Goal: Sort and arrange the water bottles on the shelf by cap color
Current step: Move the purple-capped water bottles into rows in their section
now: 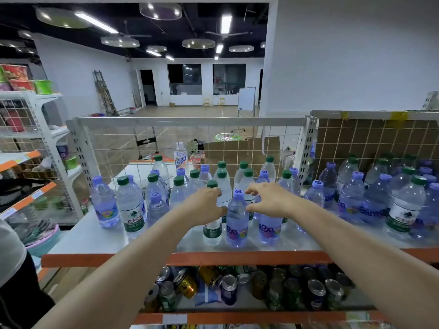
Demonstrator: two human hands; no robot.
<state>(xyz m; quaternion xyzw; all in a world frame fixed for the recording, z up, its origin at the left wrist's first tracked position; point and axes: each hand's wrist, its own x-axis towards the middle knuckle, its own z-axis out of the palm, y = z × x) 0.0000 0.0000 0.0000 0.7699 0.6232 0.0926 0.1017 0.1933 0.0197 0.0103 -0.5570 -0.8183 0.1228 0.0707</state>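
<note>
Your two bare forearms reached forward from the bottom of the view, over the orange front edge of a white shelf (95, 243) crowded with clear water bottles. Your left hand (204, 206) was wrapped around the shoulder of a green-capped bottle (212, 224), fingers curled behind it just under the cap and thumb at the near side. Your right hand (268, 198) hung just right of a purple-capped bottle (237, 222) at the front of the shelf, fingers loosely curled above and behind its cap and thumb pointing at its shoulder; whether it touched the bottle could not be told, and it gripped nothing clearly. These two bottles stood upright, touching side by side, green on the left. Behind them, more upright bottles with green and purple caps stood mixed together, back to a wire mesh panel (190, 143). Further left on the same shelf stood a purple-capped bottle (104, 205) and a green-capped one with a green label (129, 205). To the right, past an upright post, a neighbouring section (380, 198) held another mixed cluster of green and purple caps. Below, a lower shelf held drink cans (237, 286), some upright and some lying down.
</note>
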